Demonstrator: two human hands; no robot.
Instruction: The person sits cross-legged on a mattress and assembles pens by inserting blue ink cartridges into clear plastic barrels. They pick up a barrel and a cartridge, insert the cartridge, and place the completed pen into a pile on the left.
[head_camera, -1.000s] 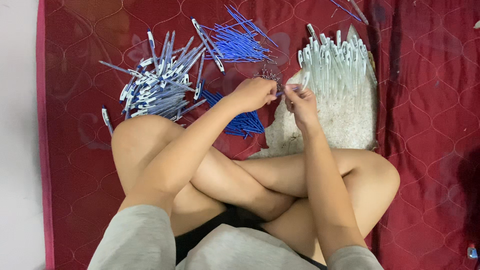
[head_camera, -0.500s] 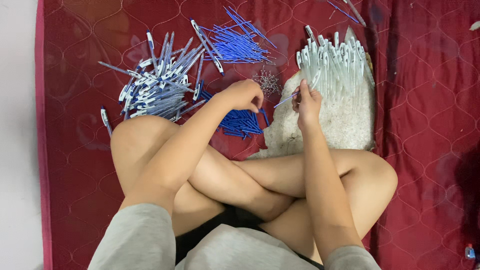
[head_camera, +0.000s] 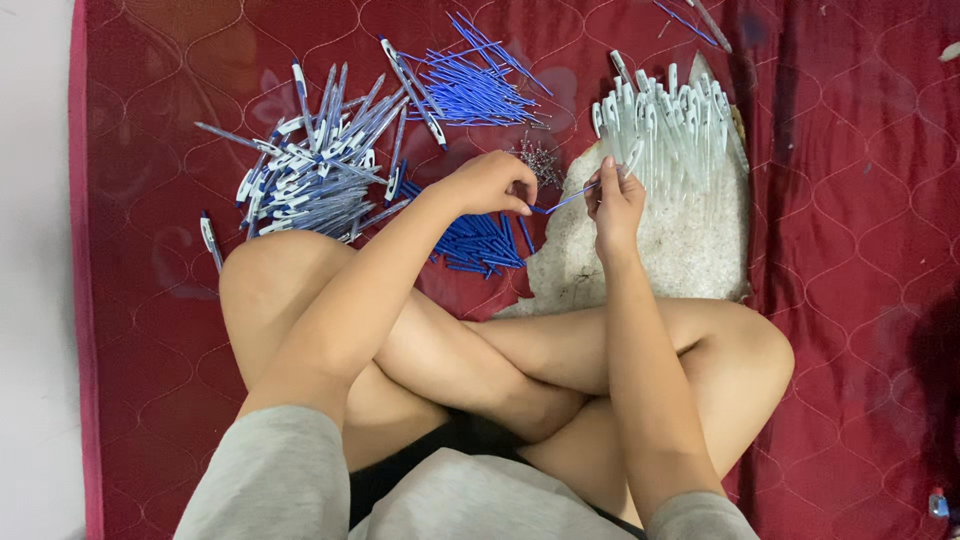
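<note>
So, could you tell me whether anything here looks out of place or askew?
Mostly sorted heaps, but a few strays stand out: one pen lies alone left of the assembled pen pile, and a couple of blue refills sit apart at the top edge. The right hand holds a refill near the left hand.

No packages, labels, signs or screens visible, apparently.

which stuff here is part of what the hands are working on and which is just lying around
In use:
left hand
right hand
thin blue refill held between both
clear pen barrels
small springs
blue refill pile

Lying about:
stray pen
pale cloth
red quilt
</note>
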